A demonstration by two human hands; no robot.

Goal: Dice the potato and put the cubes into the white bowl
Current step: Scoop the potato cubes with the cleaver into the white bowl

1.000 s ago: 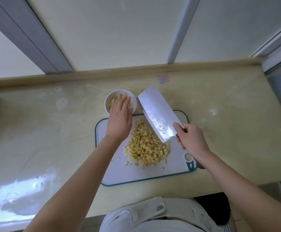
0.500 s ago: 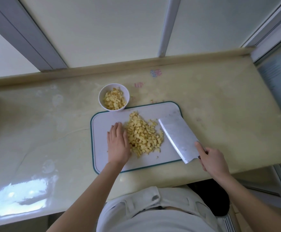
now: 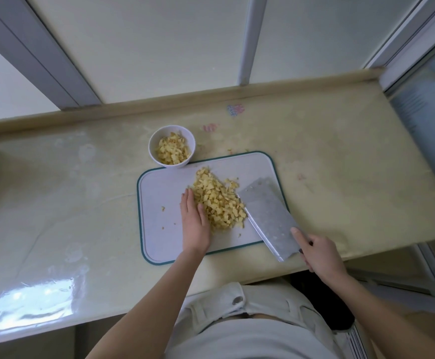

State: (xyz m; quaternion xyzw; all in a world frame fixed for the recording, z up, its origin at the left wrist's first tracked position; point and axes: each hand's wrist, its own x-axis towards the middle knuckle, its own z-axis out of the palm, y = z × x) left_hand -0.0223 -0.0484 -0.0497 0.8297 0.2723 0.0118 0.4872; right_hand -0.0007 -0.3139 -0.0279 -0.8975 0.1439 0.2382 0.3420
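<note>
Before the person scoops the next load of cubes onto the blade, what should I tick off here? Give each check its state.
1. Cleaver blade lies at the right edge of the cube pile: ok.
2. Left hand set against the pile's left side, fingers straight: ok.
3. Right hand grips the cleaver's handle: ok.
4. White bowl has room for the whole pile: cannot tell; it already holds cubes.
5. All cubes gathered: not ok; stray bits lie left of the hand on the cutting board.
</note>
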